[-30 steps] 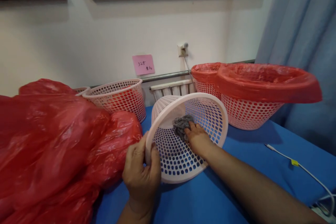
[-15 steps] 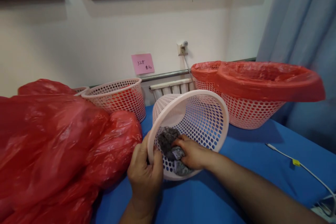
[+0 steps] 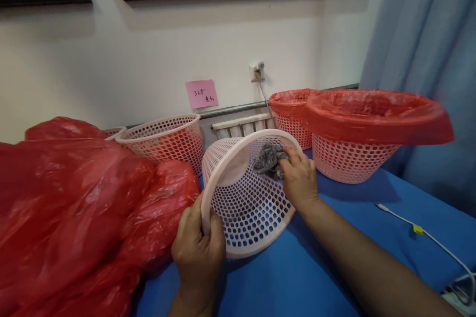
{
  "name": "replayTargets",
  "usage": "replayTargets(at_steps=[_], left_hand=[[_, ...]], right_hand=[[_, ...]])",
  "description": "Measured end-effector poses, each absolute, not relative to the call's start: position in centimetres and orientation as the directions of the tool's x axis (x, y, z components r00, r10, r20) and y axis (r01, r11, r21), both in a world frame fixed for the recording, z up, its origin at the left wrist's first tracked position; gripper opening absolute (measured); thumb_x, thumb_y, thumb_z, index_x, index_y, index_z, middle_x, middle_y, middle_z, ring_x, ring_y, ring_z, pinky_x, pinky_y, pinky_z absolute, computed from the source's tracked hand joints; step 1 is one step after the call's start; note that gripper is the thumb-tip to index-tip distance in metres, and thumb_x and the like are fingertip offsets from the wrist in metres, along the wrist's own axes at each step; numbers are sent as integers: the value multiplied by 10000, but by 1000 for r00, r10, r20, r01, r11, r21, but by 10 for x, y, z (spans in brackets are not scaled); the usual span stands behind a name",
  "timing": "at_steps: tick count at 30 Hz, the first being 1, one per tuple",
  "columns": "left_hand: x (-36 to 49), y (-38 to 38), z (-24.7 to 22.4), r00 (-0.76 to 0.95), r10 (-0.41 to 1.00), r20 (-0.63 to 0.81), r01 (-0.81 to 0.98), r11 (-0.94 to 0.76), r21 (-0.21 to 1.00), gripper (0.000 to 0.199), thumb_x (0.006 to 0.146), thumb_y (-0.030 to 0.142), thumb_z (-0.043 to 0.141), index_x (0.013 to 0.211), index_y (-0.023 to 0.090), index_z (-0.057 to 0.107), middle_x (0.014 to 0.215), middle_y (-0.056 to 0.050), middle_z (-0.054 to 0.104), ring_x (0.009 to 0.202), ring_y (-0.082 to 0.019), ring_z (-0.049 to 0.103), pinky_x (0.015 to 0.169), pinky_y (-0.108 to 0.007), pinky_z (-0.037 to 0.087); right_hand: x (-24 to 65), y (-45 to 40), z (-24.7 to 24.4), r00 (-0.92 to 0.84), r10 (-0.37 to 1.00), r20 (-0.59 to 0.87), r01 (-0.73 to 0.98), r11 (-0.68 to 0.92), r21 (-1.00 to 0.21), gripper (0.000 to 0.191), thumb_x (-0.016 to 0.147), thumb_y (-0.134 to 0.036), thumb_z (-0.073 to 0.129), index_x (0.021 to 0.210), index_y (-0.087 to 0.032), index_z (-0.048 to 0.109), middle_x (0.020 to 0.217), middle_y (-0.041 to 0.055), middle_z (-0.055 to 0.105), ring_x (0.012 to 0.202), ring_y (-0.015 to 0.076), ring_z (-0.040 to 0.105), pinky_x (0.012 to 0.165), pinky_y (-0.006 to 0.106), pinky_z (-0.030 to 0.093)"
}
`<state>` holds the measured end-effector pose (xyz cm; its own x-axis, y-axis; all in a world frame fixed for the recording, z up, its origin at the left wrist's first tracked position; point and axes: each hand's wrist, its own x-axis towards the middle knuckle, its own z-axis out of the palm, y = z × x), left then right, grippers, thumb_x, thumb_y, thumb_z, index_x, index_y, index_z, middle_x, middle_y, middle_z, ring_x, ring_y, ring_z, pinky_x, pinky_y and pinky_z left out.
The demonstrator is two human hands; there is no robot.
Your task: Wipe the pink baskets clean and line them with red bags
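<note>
A pale pink perforated basket (image 3: 256,237) lies tilted on its side on the blue table (image 3: 267,287), its mouth facing me. My left hand (image 3: 199,252) grips the left part of its rim, thumb inside and fingers outside. With closed fingers, my right hand (image 3: 300,178) holds a crumpled dark grey cloth (image 3: 268,159) against the upper right inner wall of the basket. Through the holes in the lower wall the blue tabletop shows.
Red plastic bags (image 3: 74,208) heap at the left, beside another pink basket (image 3: 167,143). Two baskets lined with red bags, a large one (image 3: 353,158) and a smaller one (image 3: 293,121), stand at the back right. A white cable (image 3: 439,237) lies at the right.
My right hand has moved the grey cloth from the basket's lower left inside to its upper right. The tilted basket and my left hand have shifted slightly left.
</note>
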<state>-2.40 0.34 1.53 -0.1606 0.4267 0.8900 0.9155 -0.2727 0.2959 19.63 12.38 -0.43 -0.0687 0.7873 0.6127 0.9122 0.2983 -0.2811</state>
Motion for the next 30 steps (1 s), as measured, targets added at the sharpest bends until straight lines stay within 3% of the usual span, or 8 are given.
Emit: replayTargets(at_steps=[4, 8, 12, 17, 21, 24, 27, 30], left_hand=[[-25, 5, 12, -182, 425, 887, 906, -278, 319, 321, 992, 199, 589, 1261, 129, 748, 1054, -69, 808, 958, -206, 784, 939, -306, 610], [-27, 7, 0, -284, 426, 859, 852, -298, 430, 356, 977, 231, 656, 1318, 170, 738, 1182, -78, 815, 1019, -233, 790, 975, -359, 619], [-28, 8, -3, -323, 451, 832, 784, -364, 502, 370, 983, 278, 706, 1344, 203, 731, 1228, -74, 807, 1050, -240, 782, 1015, -385, 606], [-24, 6, 8, -214, 436, 874, 814, -415, 407, 254, 993, 247, 704, 1231, 203, 782, 1013, -20, 792, 869, -158, 741, 854, -256, 602], [-15, 4, 7, -168, 477, 863, 759, -496, 422, 260, 1000, 210, 693, 1249, 214, 769, 939, 6, 748, 806, -126, 704, 793, -212, 582], [-7, 2, 2, -112, 520, 847, 712, -553, 433, 289, 1017, 209, 666, 1294, 201, 748, 891, 9, 702, 758, -114, 675, 734, -190, 563], [-3, 1, -2, -63, 559, 827, 699, -567, 437, 300, 1037, 205, 630, 1317, 182, 736, 872, 7, 678, 734, -106, 654, 713, -178, 547], [-4, 2, -3, -73, 572, 817, 715, -542, 443, 319, 1039, 190, 621, 1341, 195, 723, 971, -15, 736, 840, -125, 703, 814, -190, 562]], right_hand=[[173, 118, -23, -252, 911, 326, 872, 360, -332, 384, 912, -77, 555, 1216, -193, 759, 1542, 174, 573, 1327, 355, 541, 1087, 497, 454], [158, 109, -40, -349, 909, 228, 793, 416, -445, 462, 778, -130, 716, 1231, -207, 756, 1513, 165, 590, 1220, 316, 659, 1055, 422, 517], [162, 122, -45, -261, 942, 212, 727, 336, -599, 566, 742, -87, 688, 1284, -244, 731, 1333, 135, 721, 1073, 291, 741, 979, 412, 557], [178, 154, -34, -92, 970, 224, 542, 238, -806, 382, 888, -204, 579, 1243, -206, 719, 1089, 99, 820, 973, 265, 785, 883, 389, 611], [191, 157, -16, 78, 945, 317, -16, 319, -948, 455, 991, -380, 499, 1374, -175, 639, 1236, 108, 794, 1045, 236, 782, 924, 393, 629], [193, 142, -7, 175, 926, 333, -471, 376, -798, 485, 843, -368, 739, 1306, -229, 699, 1257, 62, 792, 1130, 254, 760, 1033, 448, 599], [181, 117, -6, 10, 884, 467, -403, 431, -807, 557, 774, -205, 738, 1325, -287, 722, 1375, 25, 746, 1298, 239, 688, 1169, 445, 508], [165, 96, -9, -391, 718, 576, -175, 557, -812, 608, 732, -112, 663, 1311, -276, 748, 1393, 42, 730, 1352, 242, 652, 1201, 427, 471]])
